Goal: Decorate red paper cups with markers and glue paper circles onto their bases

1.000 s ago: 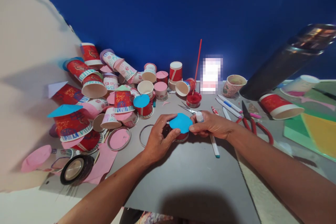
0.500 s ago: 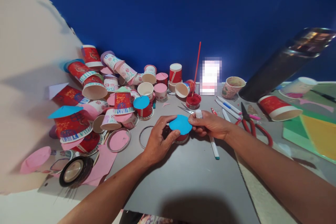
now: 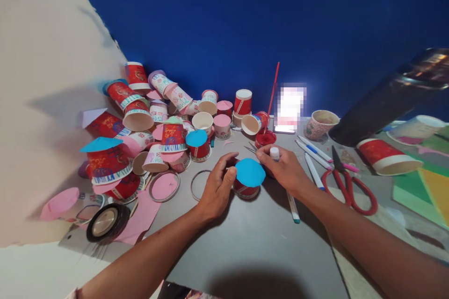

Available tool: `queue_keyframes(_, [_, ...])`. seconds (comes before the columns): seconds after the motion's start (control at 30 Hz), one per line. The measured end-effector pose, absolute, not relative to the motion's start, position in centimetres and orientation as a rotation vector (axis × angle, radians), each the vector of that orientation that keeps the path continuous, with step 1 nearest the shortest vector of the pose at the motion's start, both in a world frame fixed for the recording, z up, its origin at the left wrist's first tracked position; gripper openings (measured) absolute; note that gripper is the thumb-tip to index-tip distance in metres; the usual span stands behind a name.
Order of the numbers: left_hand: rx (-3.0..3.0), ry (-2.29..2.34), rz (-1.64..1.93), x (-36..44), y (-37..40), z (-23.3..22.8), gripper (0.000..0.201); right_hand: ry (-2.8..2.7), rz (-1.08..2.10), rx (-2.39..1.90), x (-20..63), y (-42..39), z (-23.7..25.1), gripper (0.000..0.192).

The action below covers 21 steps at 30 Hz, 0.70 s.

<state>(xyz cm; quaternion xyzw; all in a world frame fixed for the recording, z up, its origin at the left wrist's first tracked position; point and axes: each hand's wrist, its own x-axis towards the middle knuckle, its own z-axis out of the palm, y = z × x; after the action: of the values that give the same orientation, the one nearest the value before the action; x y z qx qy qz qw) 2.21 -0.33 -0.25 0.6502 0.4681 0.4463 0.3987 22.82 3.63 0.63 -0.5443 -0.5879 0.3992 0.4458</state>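
The step in hand looks like seating a cap on a cup: a blue paper disc [image 3: 250, 172] lies on top of a small red paper cup [image 3: 246, 189] that stands mouth down near the middle of the grey table [image 3: 252, 243], and both hands close in on it. The left hand [image 3: 218, 186] curls around the cup's left side, thumb at the disc's edge, fingers loosely bent rather than spread. The right hand [image 3: 284, 168] pinches the disc's far right edge with its fingertips while gripping a small white glue stick [image 3: 274, 153] against the palm. The next move, as I judge it, calls for light, even pressure so the thin paper sits flat and centred without creasing. The disc is matte, roughly cut and a little wavy at the rim; the cup is printed card with a rolled lip. To the left sprawls a heap of decorated cups [image 3: 147, 117], some with pink or blue caps; red-handled scissors [image 3: 345, 182] and marker pens [image 3: 314, 152] lie to the right.
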Motion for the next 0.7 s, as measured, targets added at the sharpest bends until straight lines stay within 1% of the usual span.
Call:
queue_keyframes(0.07, [1.559, 1.183, 1.13, 2.4, -0.1, -0.1, 0.049, -1.51, 0.875, -1.353, 22.4, 3.4, 0.9, 0.04])
queue_keyframes(0.13, [1.504, 1.158, 1.135, 2.5, 0.0, -0.1, 0.048, -1.527, 0.841, -1.354, 22.0, 3.3, 1.1, 0.038])
queue_keyframes(0.37, [1.466, 1.079, 1.115, 2.3, 0.1, -0.5, 0.049, -1.582, 0.836, -1.343, 21.6, 3.1, 1.2, 0.038])
queue_keyframes(0.7, [1.491, 1.099, 1.131, 2.3, 0.1, -0.5, 0.05, -1.566, 0.815, -1.365, 21.7, 3.2, 1.1, 0.034])
